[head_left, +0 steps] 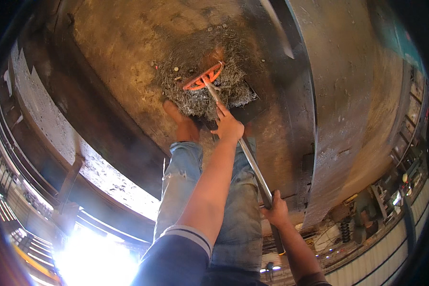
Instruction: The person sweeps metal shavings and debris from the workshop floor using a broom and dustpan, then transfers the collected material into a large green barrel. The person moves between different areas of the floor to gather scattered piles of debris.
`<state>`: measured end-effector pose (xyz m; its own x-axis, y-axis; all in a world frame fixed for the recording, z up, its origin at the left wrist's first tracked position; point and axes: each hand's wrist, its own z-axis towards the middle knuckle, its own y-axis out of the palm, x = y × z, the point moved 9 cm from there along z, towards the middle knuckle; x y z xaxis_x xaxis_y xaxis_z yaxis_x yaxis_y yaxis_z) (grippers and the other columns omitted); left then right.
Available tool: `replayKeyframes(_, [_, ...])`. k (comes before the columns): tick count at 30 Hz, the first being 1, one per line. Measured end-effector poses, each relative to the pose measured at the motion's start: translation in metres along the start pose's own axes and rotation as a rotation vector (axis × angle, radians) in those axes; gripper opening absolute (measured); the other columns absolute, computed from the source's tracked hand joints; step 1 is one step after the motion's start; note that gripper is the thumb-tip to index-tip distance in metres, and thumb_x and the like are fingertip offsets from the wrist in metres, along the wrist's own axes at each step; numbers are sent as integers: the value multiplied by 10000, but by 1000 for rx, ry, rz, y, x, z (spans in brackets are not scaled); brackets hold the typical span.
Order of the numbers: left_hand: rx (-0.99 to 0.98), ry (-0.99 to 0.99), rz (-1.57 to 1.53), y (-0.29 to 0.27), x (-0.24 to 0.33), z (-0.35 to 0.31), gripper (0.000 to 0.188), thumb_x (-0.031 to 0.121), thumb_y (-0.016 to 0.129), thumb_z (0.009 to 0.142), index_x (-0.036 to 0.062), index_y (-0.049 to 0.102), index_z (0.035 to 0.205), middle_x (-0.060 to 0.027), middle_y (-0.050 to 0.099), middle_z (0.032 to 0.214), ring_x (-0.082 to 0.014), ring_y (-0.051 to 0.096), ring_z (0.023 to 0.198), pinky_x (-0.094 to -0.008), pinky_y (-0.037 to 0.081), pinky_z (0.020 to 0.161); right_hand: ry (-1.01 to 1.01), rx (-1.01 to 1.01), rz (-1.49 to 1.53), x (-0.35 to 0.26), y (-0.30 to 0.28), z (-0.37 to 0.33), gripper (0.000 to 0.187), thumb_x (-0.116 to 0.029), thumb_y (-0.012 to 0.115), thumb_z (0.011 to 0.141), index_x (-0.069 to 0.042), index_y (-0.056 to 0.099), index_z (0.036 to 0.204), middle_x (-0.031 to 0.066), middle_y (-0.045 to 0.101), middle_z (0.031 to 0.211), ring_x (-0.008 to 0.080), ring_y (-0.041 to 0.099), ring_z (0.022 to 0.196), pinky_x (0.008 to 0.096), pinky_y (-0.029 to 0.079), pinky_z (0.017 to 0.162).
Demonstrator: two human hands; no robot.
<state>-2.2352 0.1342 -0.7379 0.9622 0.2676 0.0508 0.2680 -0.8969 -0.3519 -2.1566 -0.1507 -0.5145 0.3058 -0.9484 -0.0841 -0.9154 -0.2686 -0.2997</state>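
A long-handled push broom [202, 78] with an orange head lies across a pile of grey, stringy shavings [233, 86] on the brown floor. My left hand [229, 127] is closed round the lower part of its metal handle, with a finger lying along the shaft. Farther up, near my right thigh, my right hand [276, 210] grips the dark end section of the handle. The broom slants from the lower right toward the far middle. Its bristles are hard to make out against the pile.
My feet stand just behind the pile, the left foot [175, 114] showing at its edge. A tall metal plate [338, 95] rises on the right, and a dark metal beam [105, 90] runs along the left. Cluttered shelving [362, 219] stands at the lower right.
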Motion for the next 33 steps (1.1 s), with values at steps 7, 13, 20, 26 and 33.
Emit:
replayKeyframes(7, [428,492,-511,59,-42,-34,763,234,527,979,58,99,1586,-224,238,1589,-429,325,1420,-518,312,1144,182,67,-215,91,10,20,480,-265,819,685,-71,626,1080,221,709,932,431,679,894,515,543,778])
replayKeyframes(13, [83,-217,-1223,252,-179,-10,605,427,573,978,-43,486,1350,-232,515,1363,-346,497,1265,-436,369,1092,250,131,-190,149,42,39,367,-284,803,674,-88,693,964,212,711,865,418,686,859,508,544,762])
replayKeyframes(20, [-285,-327,-1369,320,-125,42,447,499,691,895,71,607,989,-80,650,760,-220,633,645,-376,530,617,182,135,-115,186,75,54,368,-288,777,680,-91,713,983,213,708,837,414,689,819,502,549,740])
replayKeyframes(26, [-245,-393,-1305,318,-126,52,340,418,684,920,120,557,817,-14,480,627,-149,430,514,-313,372,500,148,183,-131,196,100,49,372,-312,790,690,-88,713,976,216,703,799,403,697,787,493,554,733])
replayKeyframes(33, [-148,-296,-1297,289,-107,23,287,342,679,927,104,544,840,-10,469,627,-138,401,484,-328,361,458,121,213,-117,194,78,21,419,-359,806,665,-78,722,964,213,701,776,403,696,770,485,556,728])
